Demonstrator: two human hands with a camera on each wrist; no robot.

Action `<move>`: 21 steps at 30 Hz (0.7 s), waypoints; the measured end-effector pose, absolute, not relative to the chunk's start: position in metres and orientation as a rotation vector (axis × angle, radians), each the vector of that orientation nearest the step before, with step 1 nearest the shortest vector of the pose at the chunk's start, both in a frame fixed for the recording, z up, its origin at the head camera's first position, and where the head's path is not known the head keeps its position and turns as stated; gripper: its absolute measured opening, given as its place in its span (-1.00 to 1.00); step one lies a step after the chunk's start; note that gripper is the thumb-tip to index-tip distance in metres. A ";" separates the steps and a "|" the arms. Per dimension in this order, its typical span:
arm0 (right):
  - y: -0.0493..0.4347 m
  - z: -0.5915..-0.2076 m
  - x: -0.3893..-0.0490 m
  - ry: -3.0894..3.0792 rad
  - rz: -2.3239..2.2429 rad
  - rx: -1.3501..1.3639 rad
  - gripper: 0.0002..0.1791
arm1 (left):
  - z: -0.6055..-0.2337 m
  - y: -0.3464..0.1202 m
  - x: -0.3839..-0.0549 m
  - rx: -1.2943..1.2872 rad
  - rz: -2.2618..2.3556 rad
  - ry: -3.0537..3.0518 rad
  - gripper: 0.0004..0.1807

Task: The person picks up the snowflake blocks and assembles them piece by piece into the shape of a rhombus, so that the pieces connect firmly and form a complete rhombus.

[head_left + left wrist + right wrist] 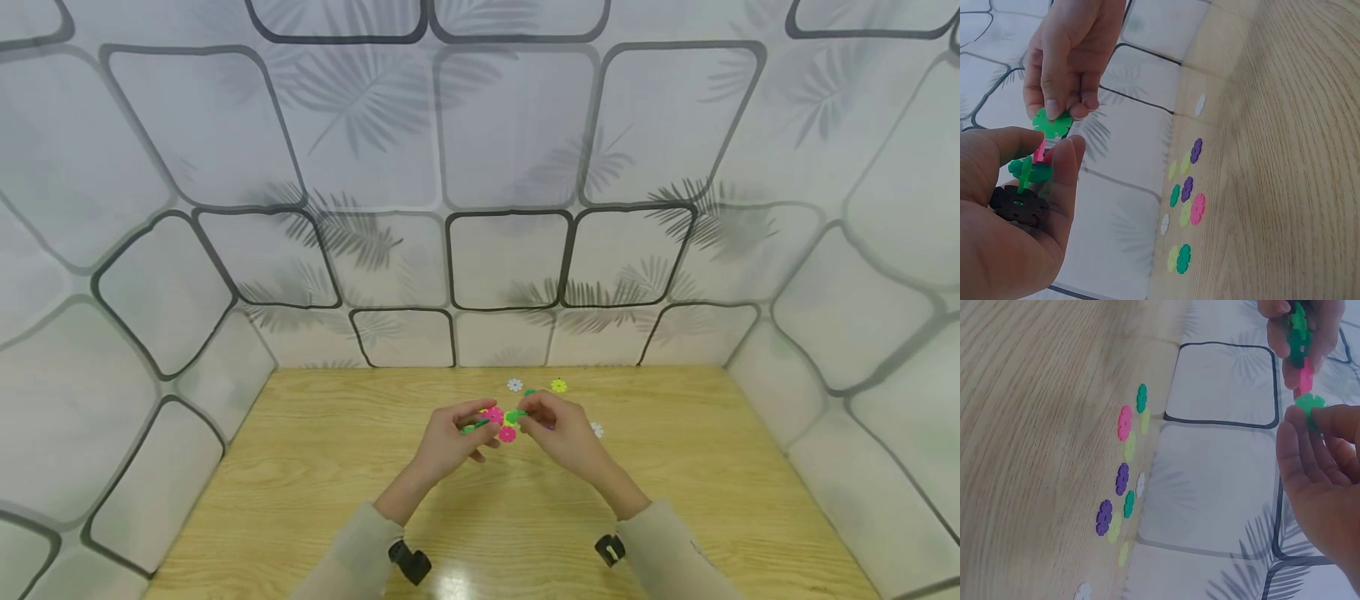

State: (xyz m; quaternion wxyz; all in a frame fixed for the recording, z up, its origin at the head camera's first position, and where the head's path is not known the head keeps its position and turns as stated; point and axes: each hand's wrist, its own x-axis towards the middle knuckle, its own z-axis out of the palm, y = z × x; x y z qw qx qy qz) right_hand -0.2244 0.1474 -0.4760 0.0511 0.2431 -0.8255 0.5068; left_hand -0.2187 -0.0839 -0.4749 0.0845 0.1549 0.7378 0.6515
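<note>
My left hand (448, 440) grips a small chain of slotted flower-shaped plastic discs. In the left wrist view the chain shows a black disc (1017, 205), a bright green disc (1025, 176), a teal disc (1037, 172) and a pink disc (1039, 151). Across from it, my right hand (567, 432) pinches a light green disc (1052, 124) between thumb and fingers. That disc is right at the pink end of the chain in the right wrist view. Both hands are raised over the table, and the left fingers hide part of the chain.
Loose flower discs lie on the wooden table (337, 500) toward its back edge. Among them are a pink disc (1124, 423), a purple disc (1104, 517), a teal disc (1142, 399), a white disc (514, 385) and a yellow disc (558, 386). A patterned wall covering (510, 258) encloses the back and sides.
</note>
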 end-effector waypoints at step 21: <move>0.144 -0.475 -0.225 -2.494 1.484 0.787 -0.89 | -0.472 -0.083 -0.218 0.545 1.919 2.174 -0.50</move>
